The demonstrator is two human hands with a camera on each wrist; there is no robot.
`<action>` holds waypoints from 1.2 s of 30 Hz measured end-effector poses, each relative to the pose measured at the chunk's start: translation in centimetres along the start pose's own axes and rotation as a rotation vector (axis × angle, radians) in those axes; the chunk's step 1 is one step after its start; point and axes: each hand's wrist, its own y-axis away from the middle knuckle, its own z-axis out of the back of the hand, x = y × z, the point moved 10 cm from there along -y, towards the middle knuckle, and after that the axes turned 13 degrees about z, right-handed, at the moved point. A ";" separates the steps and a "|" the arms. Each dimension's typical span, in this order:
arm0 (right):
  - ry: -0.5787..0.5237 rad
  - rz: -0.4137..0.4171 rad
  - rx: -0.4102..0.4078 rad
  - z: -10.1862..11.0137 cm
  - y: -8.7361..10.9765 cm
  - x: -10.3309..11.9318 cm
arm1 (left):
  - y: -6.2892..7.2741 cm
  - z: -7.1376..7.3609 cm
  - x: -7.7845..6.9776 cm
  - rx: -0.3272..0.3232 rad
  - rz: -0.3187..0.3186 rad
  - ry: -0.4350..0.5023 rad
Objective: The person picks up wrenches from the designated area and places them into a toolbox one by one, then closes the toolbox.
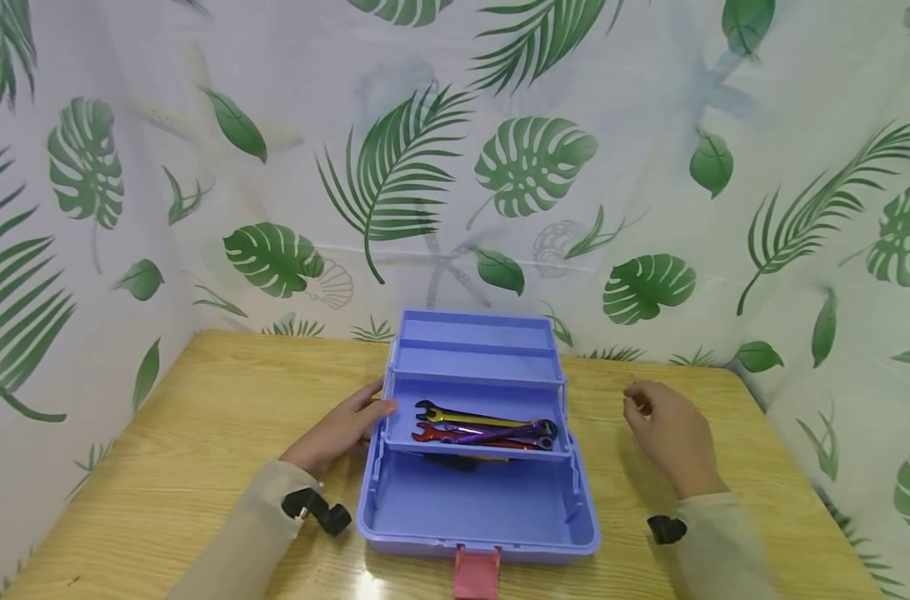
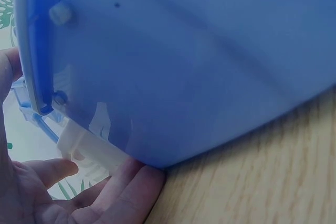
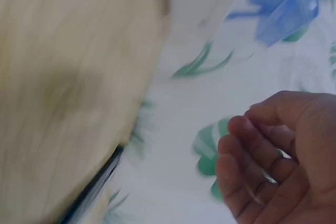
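A periwinkle-blue toolbox [image 1: 477, 508] stands unfolded on the table, its upper trays raised toward the back. In the lower raised tray [image 1: 406, 429] lie several combination wrenches [image 1: 492, 429], yellow, red and purple. Beneath this tray, a dark and yellow item [image 1: 455, 461] is mostly hidden. My left hand [image 1: 350, 429] is at the toolbox's left side, thumb by the tray edge. In the left wrist view, its fingertips [image 2: 136, 187] touch the box's side wall. Right of the box, my right hand [image 1: 672, 433] hovers with loosely bent fingers, holding nothing.
A pink latch [image 1: 476, 573] hangs at the toolbox's front. The wooden table [image 1: 275, 375] extends on both sides. Behind it hangs a white leaf-print cloth [image 1: 440, 292]. In the right wrist view, a slim dark object [image 3: 94, 184] shows near the table edge.
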 end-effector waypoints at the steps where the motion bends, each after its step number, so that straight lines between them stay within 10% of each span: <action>1: 0.003 -0.030 0.027 -0.1 0.4 -1.2 | 0.0 0.0 0.0 0.002 -0.005 -0.003; 15: 0.011 -0.321 0.545 -2.7 4.3 -9.8 | -0.2 0.1 0.3 0.005 0.001 0.006; 36: 0.008 -0.298 0.582 -4.1 4.1 -9.0 | 0.2 -0.1 0.0 0.015 -0.020 -0.003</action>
